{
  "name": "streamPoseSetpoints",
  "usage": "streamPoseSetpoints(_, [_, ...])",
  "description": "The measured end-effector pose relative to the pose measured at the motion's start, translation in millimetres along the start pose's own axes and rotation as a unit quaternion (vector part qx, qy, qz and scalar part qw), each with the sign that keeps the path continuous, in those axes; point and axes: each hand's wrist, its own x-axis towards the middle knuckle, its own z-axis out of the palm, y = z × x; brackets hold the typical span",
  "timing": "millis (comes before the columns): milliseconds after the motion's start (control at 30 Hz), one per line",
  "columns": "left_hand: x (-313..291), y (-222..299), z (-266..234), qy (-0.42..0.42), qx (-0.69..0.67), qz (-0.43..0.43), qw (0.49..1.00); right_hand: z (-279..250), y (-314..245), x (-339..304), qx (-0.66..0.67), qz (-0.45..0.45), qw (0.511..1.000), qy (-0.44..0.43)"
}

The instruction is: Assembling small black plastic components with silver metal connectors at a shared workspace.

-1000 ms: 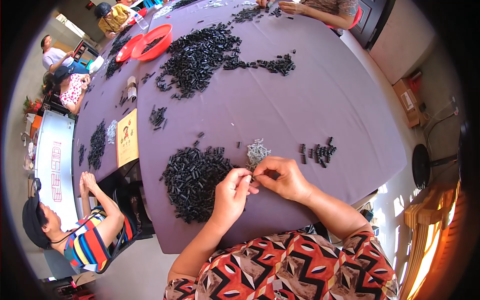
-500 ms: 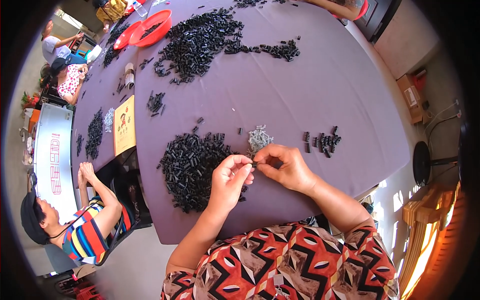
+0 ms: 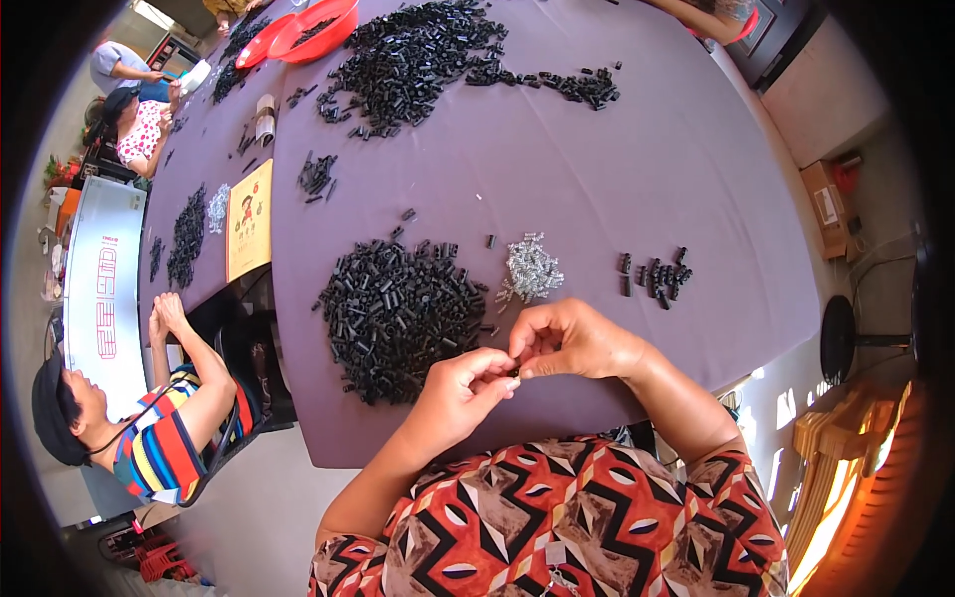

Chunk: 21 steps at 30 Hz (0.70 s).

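My left hand point(image 3: 464, 392) and my right hand point(image 3: 577, 341) meet fingertip to fingertip above the near edge of the table. Between their pinched fingers is a small black piece point(image 3: 514, 372), mostly hidden by the fingers. Just left of my hands lies a big pile of short black plastic tubes point(image 3: 398, 318). A heap of small silvery springs point(image 3: 532, 267) sits right beyond my right hand. Farther right, several black tubes point(image 3: 662, 279) lie in a small separate group.
A larger heap of black tubes point(image 3: 413, 70) spreads across the far side, near red basins point(image 3: 316, 32). At left are a yellow booklet point(image 3: 249, 221) and another tube pile point(image 3: 187, 239). A person in a striped top point(image 3: 184, 433) sits at left, and others sit farther off.
Both hands have drawn back toward me and slightly right, away from the springs, with fingertips still together. More of the spring heap shows. The view has shifted a little.
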Motion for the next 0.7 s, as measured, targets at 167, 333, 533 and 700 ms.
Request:
streamPoseSetpoints(167, [-10,-7,-3,0.033,-0.003,0.003,0.999,10,-2,0,-0.123,-0.021,0.989,0.082])
streamPoseSetpoints(333, [-15,-18,-14,0.098,-0.097,0.008,0.99,15,2,10,-0.404,-0.197,0.879,0.162])
streamPoseSetpoints(533, [-12,-20,-19,0.096,-0.076,0.007,0.992,25,13,17,-0.55,-0.198,0.79,0.186])
streamPoseSetpoints(700, [-12,-18,-16,0.106,-0.095,0.009,0.99,29,6,16,-0.526,-0.19,0.806,0.195])
